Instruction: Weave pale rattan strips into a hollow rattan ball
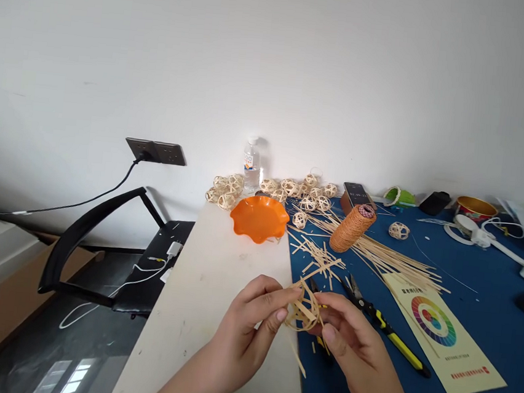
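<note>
A partly woven ball of pale bamboo strips (pixel 303 311) is held between my two hands over the line where the white tabletop meets the blue mat. With thumb and fingers pinched on its left side is my left hand (pixel 250 322). My right hand (pixel 353 341) curls round the right side, thumb and fingers gripping the strips. Loose strip ends stick out above and below the ball. Just beyond lie short cut bamboo strips (pixel 314 252). Yellow-and-black cutters (pixel 383 325) rest right of my right hand; another dark tool is partly hidden under the hands.
An orange wavy-rimmed dish (pixel 260 218) stands on the white tabletop (pixel 206 296), with several finished woven balls (pixel 290 188) and a water bottle (pixel 251 164) behind. On the blue mat (pixel 487 305) are a twine spool (pixel 353 228), long strips (pixel 390 258), a colour-wheel booklet (pixel 443 337) and a propped phone (pixel 358 193).
</note>
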A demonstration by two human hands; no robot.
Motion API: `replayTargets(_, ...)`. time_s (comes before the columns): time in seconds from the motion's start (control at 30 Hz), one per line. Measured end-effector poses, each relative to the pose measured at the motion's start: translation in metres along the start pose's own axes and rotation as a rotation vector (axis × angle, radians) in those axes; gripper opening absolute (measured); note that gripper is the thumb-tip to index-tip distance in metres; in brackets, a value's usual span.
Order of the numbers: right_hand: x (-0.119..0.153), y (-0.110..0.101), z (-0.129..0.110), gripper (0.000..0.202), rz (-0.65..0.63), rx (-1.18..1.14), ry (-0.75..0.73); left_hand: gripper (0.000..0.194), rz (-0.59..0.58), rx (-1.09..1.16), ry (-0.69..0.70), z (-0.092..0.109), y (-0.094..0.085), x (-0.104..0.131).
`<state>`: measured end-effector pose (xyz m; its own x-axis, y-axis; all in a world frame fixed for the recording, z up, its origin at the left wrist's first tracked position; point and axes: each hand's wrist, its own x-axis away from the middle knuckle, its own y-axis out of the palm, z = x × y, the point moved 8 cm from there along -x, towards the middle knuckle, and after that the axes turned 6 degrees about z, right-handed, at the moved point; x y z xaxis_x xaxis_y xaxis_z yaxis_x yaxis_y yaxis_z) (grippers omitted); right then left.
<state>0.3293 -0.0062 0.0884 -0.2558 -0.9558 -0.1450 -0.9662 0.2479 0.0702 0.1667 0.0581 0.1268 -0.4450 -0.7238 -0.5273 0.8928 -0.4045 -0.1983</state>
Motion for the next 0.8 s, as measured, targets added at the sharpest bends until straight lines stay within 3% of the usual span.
replayTargets(0.17, 0.002, -0.003, 0.004, 0.032, 0.013, -0.044, 0.002, 0.053, -0.017, -0.046, 0.055, 0.009, -0.001, 0.002)
replayTargets(0.37, 0.011, -0.007, 0.019, 0.033, 0.085, -0.138, 0.196, 0.051, -0.042, -0.070, 0.099, 0.015, -0.002, 0.005)
replayTargets(0.47, 0.014, -0.010, 0.022, 0.031, 0.099, -0.147, 0.208, 0.051, -0.040, -0.088, 0.099, 0.016, -0.004, 0.005)
replayTargets(0.6, 0.014, -0.011, 0.018, 0.032, 0.107, -0.098, 0.146, 0.046, -0.017, -0.074, 0.074, 0.013, -0.003, 0.007)
replayTargets(0.8, 0.012, 0.000, -0.008, 0.034, 0.118, -0.008, -0.050, 0.026, 0.096, 0.129, -0.151, -0.012, -0.004, 0.016)
